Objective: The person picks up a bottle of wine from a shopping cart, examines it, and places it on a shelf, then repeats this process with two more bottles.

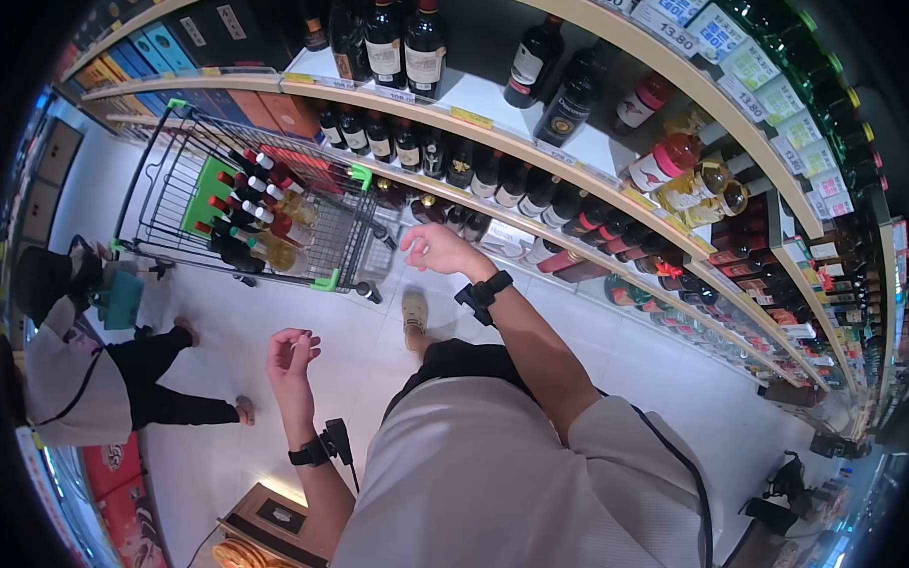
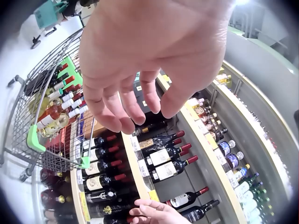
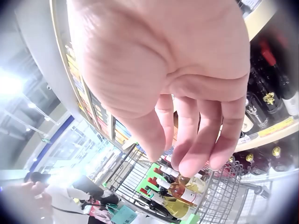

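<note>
My left hand [image 1: 292, 363] hangs over the floor with loosely bent fingers and holds nothing. The left wrist view shows its fingers [image 2: 124, 105] bent and apart from the thumb. My right hand [image 1: 441, 251] is held in front of the lower wine shelf, also loosely bent around nothing. Ahead of both hands stands a wire shopping cart [image 1: 329, 220] with green corners. Several wine bottles [image 1: 267, 202] lie together in it, with red, white and green caps. In the right wrist view the fingers [image 3: 201, 144] overlap the cart's bottles.
Shelves along the right carry rows of dark wine bottles [image 1: 422, 58] and pink-labelled bottles [image 1: 664, 161]. Boxed goods [image 1: 243, 36] fill the far shelf end. A person [image 1: 91, 371] with a teal bag [image 1: 119, 297] stands left of the cart. A brown box [image 1: 276, 523] is at the lower left.
</note>
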`<state>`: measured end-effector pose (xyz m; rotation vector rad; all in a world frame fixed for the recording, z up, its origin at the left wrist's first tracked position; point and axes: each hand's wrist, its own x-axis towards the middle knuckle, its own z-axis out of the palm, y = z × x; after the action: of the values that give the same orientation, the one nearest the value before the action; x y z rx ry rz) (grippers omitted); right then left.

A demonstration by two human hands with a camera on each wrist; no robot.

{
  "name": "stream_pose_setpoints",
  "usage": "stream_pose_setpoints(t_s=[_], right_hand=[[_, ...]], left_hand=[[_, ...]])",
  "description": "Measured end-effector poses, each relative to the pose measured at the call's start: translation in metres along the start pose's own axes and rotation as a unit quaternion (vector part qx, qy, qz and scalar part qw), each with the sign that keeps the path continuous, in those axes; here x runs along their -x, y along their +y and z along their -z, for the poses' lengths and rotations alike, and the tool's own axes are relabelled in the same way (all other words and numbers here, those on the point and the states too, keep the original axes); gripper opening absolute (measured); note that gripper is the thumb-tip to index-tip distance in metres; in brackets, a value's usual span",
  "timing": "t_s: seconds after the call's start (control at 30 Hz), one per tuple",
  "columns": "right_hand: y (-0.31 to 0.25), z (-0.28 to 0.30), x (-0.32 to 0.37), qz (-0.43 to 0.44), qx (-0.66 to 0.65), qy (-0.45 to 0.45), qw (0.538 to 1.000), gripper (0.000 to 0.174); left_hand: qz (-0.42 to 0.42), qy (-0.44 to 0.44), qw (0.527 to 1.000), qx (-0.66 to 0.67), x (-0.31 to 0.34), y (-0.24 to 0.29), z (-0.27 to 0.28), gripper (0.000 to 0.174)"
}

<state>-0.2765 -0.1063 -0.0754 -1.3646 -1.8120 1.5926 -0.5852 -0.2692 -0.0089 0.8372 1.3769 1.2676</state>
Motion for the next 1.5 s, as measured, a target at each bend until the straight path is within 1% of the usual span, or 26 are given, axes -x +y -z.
stream_pose_setpoints(t_s=[0.1, 0.13, 0.17, 0.2, 0.23, 0.3, 0.33, 0.37, 0.43, 0.53, 0.57, 0.63, 0.73, 0.83, 0.87, 0.93, 1.07, 1.2, 1.3, 1.4, 1.5], right_hand=[[-0.012, 0.005, -0.025, 0.029, 0.007, 0.02, 0.999, 0.021], [-0.011, 0.005, -0.039, -0.012, -0.041, 0.023, 0.999, 0.021], [-0.01, 0.006, -0.05, -0.024, -0.074, 0.023, 0.997, 0.019], [0.007, 0.0, -0.062, 0.015, -0.154, 0.065, 0.986, 0.015], [0.024, 0.001, -0.077, 0.024, -0.071, 0.074, 0.994, 0.011], [0.037, 0.003, -0.094, 0.009, -0.066, 0.076, 0.995, 0.009], [0.026, 0.009, -0.093, -0.028, -0.052, 0.057, 0.997, 0.009], [0.032, 0.009, -0.101, -0.04, -0.047, 0.025, 0.998, 0.011], [0.038, 0.007, -0.112, -0.043, -0.106, 0.008, 0.993, 0.012], [0.041, 0.003, -0.128, -0.056, -0.125, 0.036, 0.99, 0.012], [0.046, -0.001, -0.133, -0.039, -0.123, 0.039, 0.991, 0.014], [0.041, -0.003, -0.142, -0.051, -0.114, 0.036, 0.992, 0.014], [0.026, -0.006, -0.153, -0.041, -0.123, 0.054, 0.99, 0.014], [0.017, -0.011, -0.167, -0.063, -0.073, 0.067, 0.993, 0.014], [0.015, -0.013, -0.174, -0.073, -0.1, 0.068, 0.99, 0.014], [0.014, -0.023, -0.183, -0.102, -0.16, 0.073, 0.979, 0.016], [0.006, -0.041, -0.207, -0.13, -0.118, 0.099, 0.979, 0.021], [-0.033, -0.063, -0.217, -0.211, -0.133, 0.138, 0.959, 0.021], [-0.034, -0.092, -0.233, -0.191, -0.179, 0.167, 0.951, 0.021], [-0.035, -0.124, -0.252, -0.21, -0.229, 0.195, 0.93, 0.02], [-0.044, -0.151, -0.27, -0.213, -0.211, 0.183, 0.936, 0.02]], left_hand=[[0.005, -0.026, 0.998, -0.05, -0.027, 0.021, 0.004, 0.015], [0.01, -0.035, 0.997, -0.067, -0.038, 0.026, 0.006, 0.015], [0.017, -0.039, 0.995, -0.085, -0.047, 0.031, 0.008, 0.015], [0.018, -0.028, 0.996, -0.087, -0.054, 0.039, 0.005, 0.015], [0.019, -0.028, 0.996, -0.082, -0.063, 0.042, 0.007, 0.014], [0.021, -0.029, 0.997, -0.072, -0.081, 0.04, 0.015, 0.013], [0.016, -0.034, 0.997, -0.068, -0.088, 0.041, 0.02, 0.013], [0.012, -0.041, 0.997, -0.063, -0.095, 0.041, 0.024, 0.012], [0.009, -0.047, 0.997, -0.061, -0.106, 0.042, 0.029, 0.013], [0.019, -0.041, 0.996, -0.071, -0.124, 0.046, 0.035, 0.015], [0.026, -0.033, 0.996, -0.072, -0.129, 0.048, 0.037, 0.016], [0.042, -0.017, 0.996, -0.074, -0.136, 0.052, 0.045, 0.018], [0.051, -0.007, 0.996, -0.071, -0.154, 0.053, 0.061, 0.017], [0.048, -0.014, 0.995, -0.088, -0.171, 0.058, 0.083, 0.013], [0.05, -0.012, 0.994, -0.1, -0.177, 0.063, 0.089, 0.011], [0.063, -0.021, 0.992, -0.107, -0.189, 0.068, 0.102, 0.01], [0.078, -0.066, 0.989, -0.105, -0.238, 0.068, 0.145, 0.009], [0.095, -0.098, 0.986, -0.094, -0.295, 0.073, 0.181, 0.009], [0.09, -0.115, 0.986, -0.078, -0.336, 0.063, 0.207, 0.009], [0.11, -0.131, 0.983, -0.064, -0.362, 0.058, 0.223, 0.009], [0.114, -0.168, 0.977, -0.056, -0.379, 0.049, 0.239, 0.009]])
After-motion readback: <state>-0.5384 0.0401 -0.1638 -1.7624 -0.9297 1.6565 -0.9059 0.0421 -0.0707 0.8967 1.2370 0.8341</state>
